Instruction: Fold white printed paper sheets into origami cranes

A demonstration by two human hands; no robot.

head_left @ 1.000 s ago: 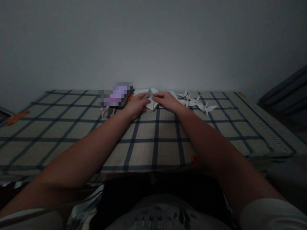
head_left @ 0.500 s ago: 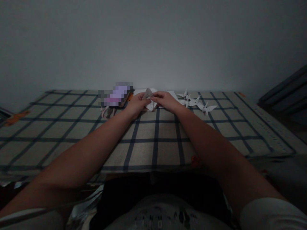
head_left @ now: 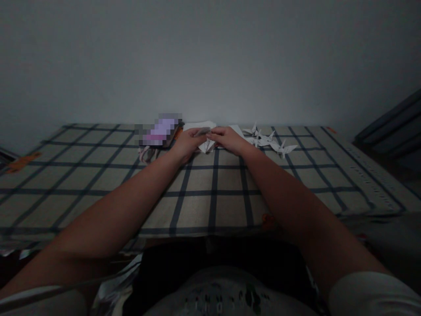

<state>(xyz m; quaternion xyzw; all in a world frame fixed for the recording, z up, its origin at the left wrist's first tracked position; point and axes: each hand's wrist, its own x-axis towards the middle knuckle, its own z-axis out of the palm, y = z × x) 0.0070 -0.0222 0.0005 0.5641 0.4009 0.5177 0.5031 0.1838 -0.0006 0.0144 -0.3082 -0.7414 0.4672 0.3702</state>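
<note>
Between my two hands is a small piece of folded white paper [head_left: 206, 146], its pointed end toward me and a greyish flap at its far end. My left hand [head_left: 190, 142] grips it from the left with the thumb on top. From the right, my right hand [head_left: 226, 138] pinches it with thumb and fingers. Some fingertips are hidden behind the paper. White paper sheets [head_left: 200, 125] lie flat just behind my hands. To the right of my right hand, several folded paper cranes [head_left: 284, 149] sit in a loose group.
A checked cloth [head_left: 197, 206] covers the table, which stands against a grey wall [head_left: 210, 57]. A phone with a blurred, purple screen [head_left: 161, 131] rests left of my hands, beside a pale, bunched item [head_left: 148, 153]. Dark slanted panels [head_left: 391, 123] stand at the far right.
The grey flap at the far end of the folded paper stood up before and now lies lower and flatter. Both hands have stayed in nearly the same place.
</note>
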